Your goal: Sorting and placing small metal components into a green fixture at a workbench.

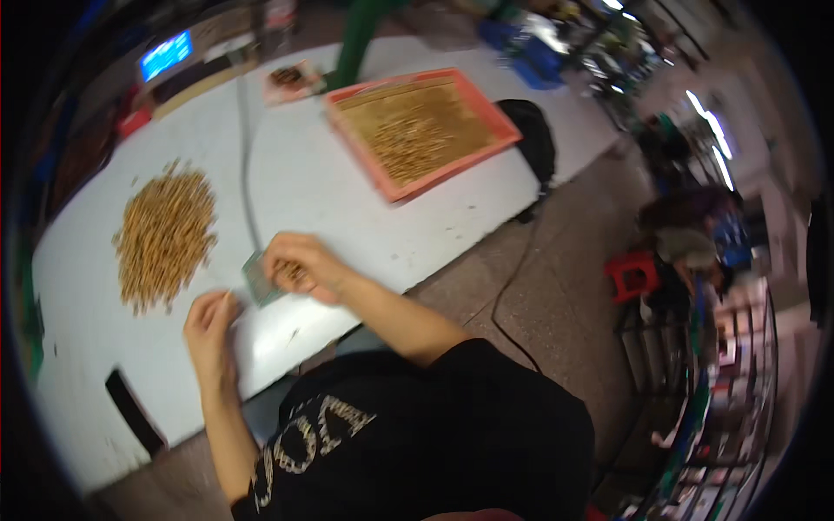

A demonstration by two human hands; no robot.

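Observation:
My right hand [317,260] curls round a small bunch of tan rod-like pieces [293,274], beside a small greenish clear block [257,280] at the table's near edge. To the left of that block, my left hand [208,328] is closed, thumb and fingers pressed together. Whatever its fingertips pinch is too small and blurred to make out. A heap of similar tan rod-like pieces [169,234] lies on the white table [295,182], beyond my left hand.
A pink tray [393,193] holding more rods stands at the far right, a black bag [532,143] beside it. A grey cord [246,165] crosses the table to the block. A black strip [133,410] lies near left. A lit screen [165,56] stands behind; a red stool [632,275] is on the floor.

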